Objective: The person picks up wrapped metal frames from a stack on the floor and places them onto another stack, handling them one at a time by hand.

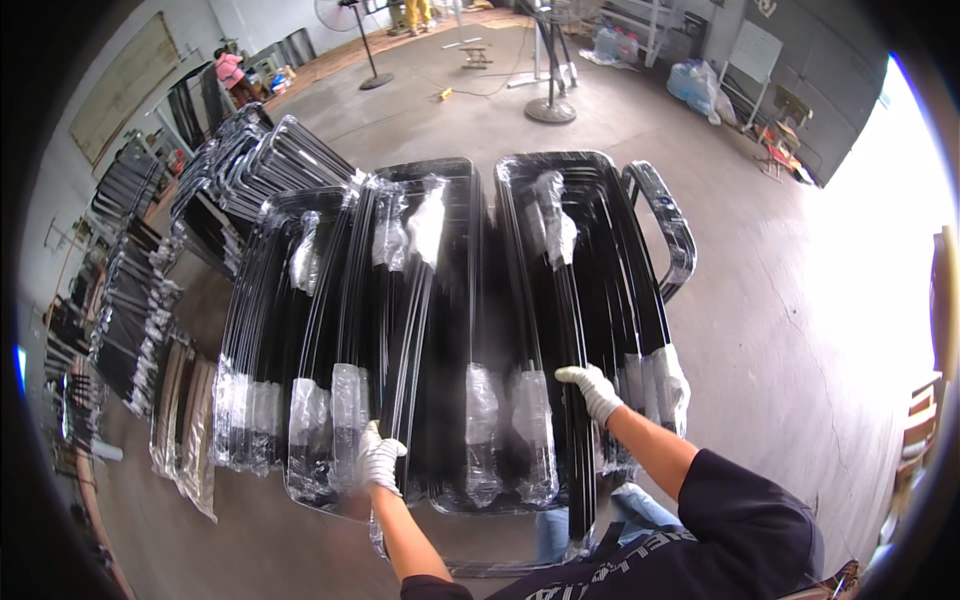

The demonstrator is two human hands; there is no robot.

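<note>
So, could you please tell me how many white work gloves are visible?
2: one on the left hand, one on the right hand, both against plastic-wrapped black frames. Any on distant people are too small to tell.

The gloves [600,394] are white, the frames [580,475] black, their wrapping [482,405] whitish, the shirt [745,515] dark with grey lettering [640,557]

frames [580,450]: smooth, glossy, metal by look. wrap [429,225]: clear plastic film, crinkled, shiny. gloves [379,462]: matt cloth, slightly rough. shirt [750,515]: matt cloth. floor [740,265]: concrete by look, smooth, faint sheen.
</note>
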